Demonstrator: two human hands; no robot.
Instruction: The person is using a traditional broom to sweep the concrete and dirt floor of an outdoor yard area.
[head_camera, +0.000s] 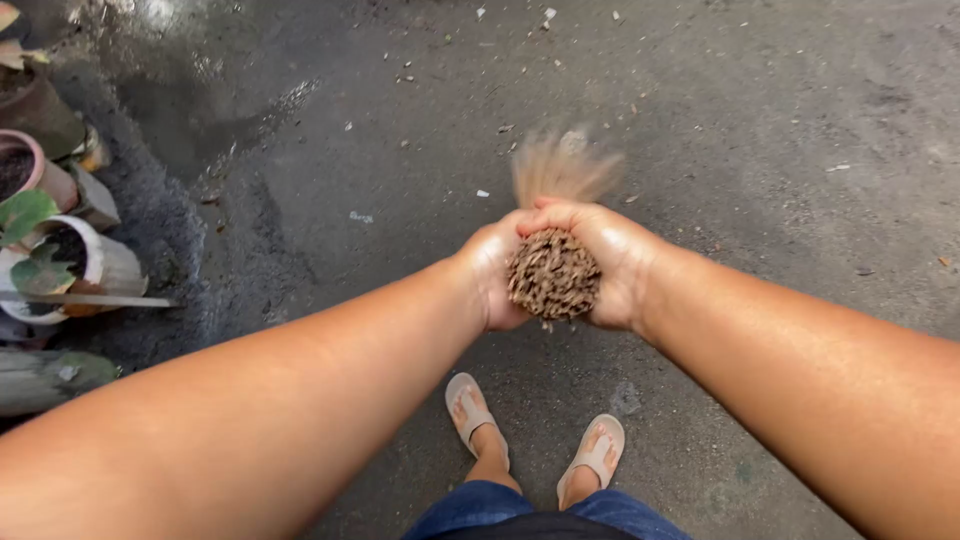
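Broomsticks bundled into a stick broom (553, 272) are filling both my hands: my left hand (492, 275) and right hand (612, 265) are clasping around its butt end together, held out before me above the wet concrete ground (760, 130). Its bristle tips (562, 165) are blurring beyond my knuckles. Potted plants (50, 250) are standing at my left, and my sandals (535, 435) are showing below.

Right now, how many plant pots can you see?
3, all at the left edge: a dark pot uppermost, a pink pot below it, a white pot lowest. More may sit out of frame.
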